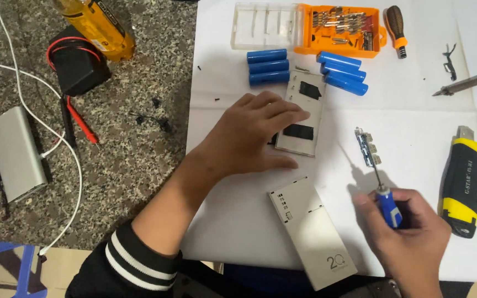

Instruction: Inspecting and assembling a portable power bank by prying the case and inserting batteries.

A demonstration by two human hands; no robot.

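Down at mid-frame, the left hand (252,132) lies flat, fingers spread, pressing on a pale inner tray (303,113) with black pads. Lower right, the right hand (409,234) is closed around a blue-handled screwdriver (385,201), its tip reaching up to a small blue circuit board (366,147). Between the hands lies a white casing (311,237). Blue cylindrical cells (269,67) sit above on the white-covered table (415,110).
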